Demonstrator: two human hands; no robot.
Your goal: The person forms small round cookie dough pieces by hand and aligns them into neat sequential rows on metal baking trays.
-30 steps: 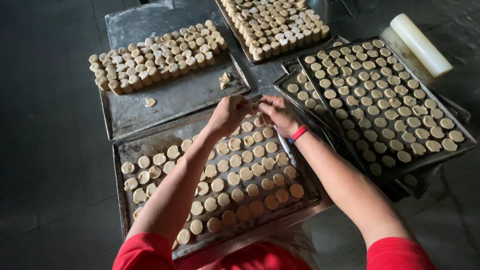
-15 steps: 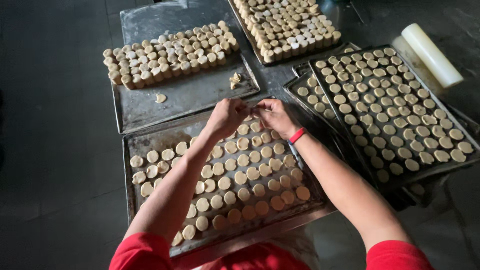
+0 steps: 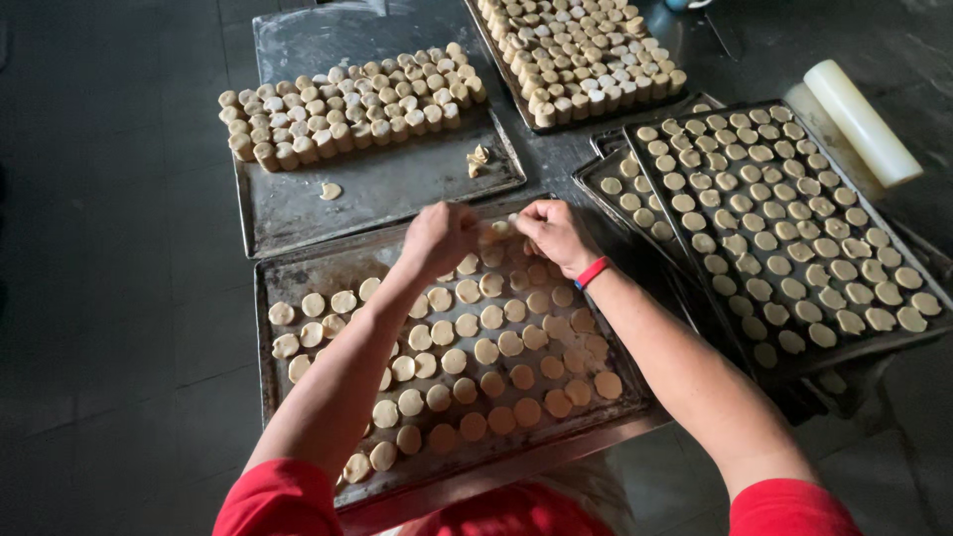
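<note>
Bare tray front (image 3: 397,189) — stacked rounds (image 3: 347,99) behind

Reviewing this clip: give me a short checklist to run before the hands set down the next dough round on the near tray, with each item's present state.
1. Both hands over the near tray: ok; left hand and right hand meet at its far edge.
2. Piece held between the fingers: cannot tell, the fingers hide it.
3. Bare space left on the near tray: ok, far left corner is bare.
4. Stock at hand: ok; stacked rounds fill the far tray.
5. Rounds lying apart: cannot tell, several look close.
6. Roller out of the way: ok.
</note>
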